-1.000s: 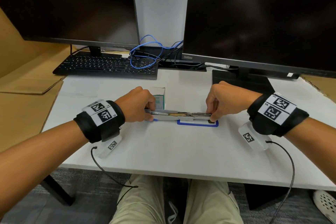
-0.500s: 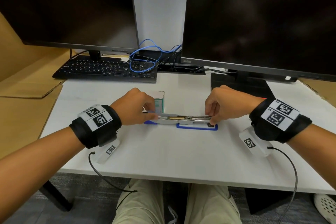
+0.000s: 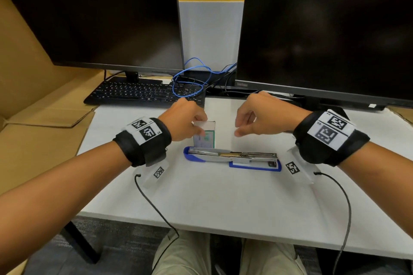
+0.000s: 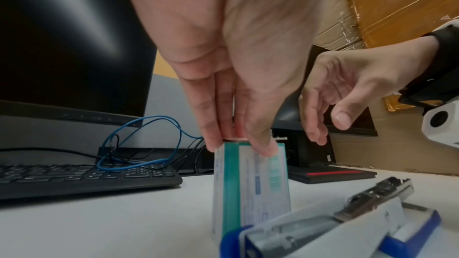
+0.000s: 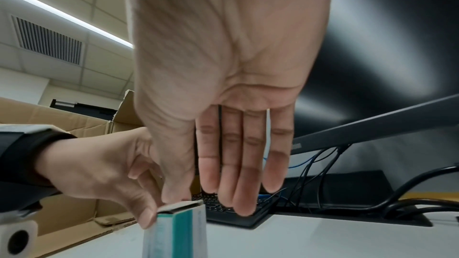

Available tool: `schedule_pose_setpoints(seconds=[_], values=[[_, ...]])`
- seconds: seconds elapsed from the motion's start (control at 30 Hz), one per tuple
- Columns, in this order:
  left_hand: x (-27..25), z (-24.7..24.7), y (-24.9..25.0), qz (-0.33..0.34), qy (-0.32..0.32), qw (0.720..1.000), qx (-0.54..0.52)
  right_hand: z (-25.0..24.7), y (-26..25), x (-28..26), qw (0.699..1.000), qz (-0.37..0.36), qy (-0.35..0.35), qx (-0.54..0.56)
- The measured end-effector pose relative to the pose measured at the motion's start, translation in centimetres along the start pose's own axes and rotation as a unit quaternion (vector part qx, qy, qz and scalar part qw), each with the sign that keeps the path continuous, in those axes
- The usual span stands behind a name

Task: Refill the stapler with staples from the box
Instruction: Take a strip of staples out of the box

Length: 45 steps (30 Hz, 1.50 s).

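Note:
The blue and white stapler [image 3: 232,158] lies opened out flat on the white table [image 3: 223,196], its metal staple channel facing up. Just behind its left end a small green and white staple box [image 3: 204,136] stands upright. My left hand [image 3: 199,127] pinches the top edge of the box between thumb and fingers. In the left wrist view its fingertips [image 4: 263,147] sit on the rim of the box [image 4: 250,187], with the stapler [image 4: 323,232] in front. My right hand [image 3: 238,128] hovers just right of the box, fingers relaxed and holding nothing. In the right wrist view its straight fingers [image 5: 243,183] hang above the box [image 5: 176,231].
Two dark monitors [image 3: 324,29] stand at the back of the table, with a black keyboard [image 3: 145,94] and tangled blue and black cables [image 3: 192,80] between them. Cardboard sheets [image 3: 33,129] lie to the left. The monitor base [image 4: 332,174] sits behind the stapler.
Both hands have let go of the stapler, which now lies flat on the table. They have moved back toward the box, and my left hand has taken hold of its top.

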<state>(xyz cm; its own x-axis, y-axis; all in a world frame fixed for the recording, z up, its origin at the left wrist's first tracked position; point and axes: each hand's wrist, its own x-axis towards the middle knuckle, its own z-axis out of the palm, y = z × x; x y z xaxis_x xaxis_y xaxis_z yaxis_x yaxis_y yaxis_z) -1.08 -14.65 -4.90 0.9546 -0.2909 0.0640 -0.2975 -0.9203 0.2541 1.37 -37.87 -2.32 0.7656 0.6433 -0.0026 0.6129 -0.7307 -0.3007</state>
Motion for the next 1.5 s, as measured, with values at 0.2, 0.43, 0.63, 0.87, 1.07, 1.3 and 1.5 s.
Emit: schedule_pose_setpoints(seconds=[0.2,0.43,0.63,0.87,1.07,1.3,1.5], values=[[0.7,-0.2,0.2,0.028,-0.014,0.999,-0.014,1.4,-1.2,2.3,0.999,-0.018,0.033,0.030],[0.6,0.6,0.6,0.001,-0.003,0.998,-0.067,1.9,-0.7,3.3,0.998,-0.019,0.034,0.043],[1.0,2.0,1.1,-0.003,0.006,0.996,-0.092,1.8,0.0,3.2,0.997,0.003,0.012,0.078],[1.6,1.8,1.5,-0.028,-0.009,0.998,-0.055,1.6,0.6,2.5,0.982,0.038,-0.010,0.184],[2.2,1.6,1.9,0.000,-0.035,0.995,-0.096,1.8,0.7,2.3,0.992,0.011,-0.020,0.120],[2.3,2.0,1.7,0.020,-0.008,0.992,-0.123,2.2,0.5,2.5,0.992,0.008,0.000,0.123],[1.7,2.2,1.2,0.040,-0.019,0.991,-0.127,2.1,0.3,2.5,0.991,0.028,0.017,0.130]])
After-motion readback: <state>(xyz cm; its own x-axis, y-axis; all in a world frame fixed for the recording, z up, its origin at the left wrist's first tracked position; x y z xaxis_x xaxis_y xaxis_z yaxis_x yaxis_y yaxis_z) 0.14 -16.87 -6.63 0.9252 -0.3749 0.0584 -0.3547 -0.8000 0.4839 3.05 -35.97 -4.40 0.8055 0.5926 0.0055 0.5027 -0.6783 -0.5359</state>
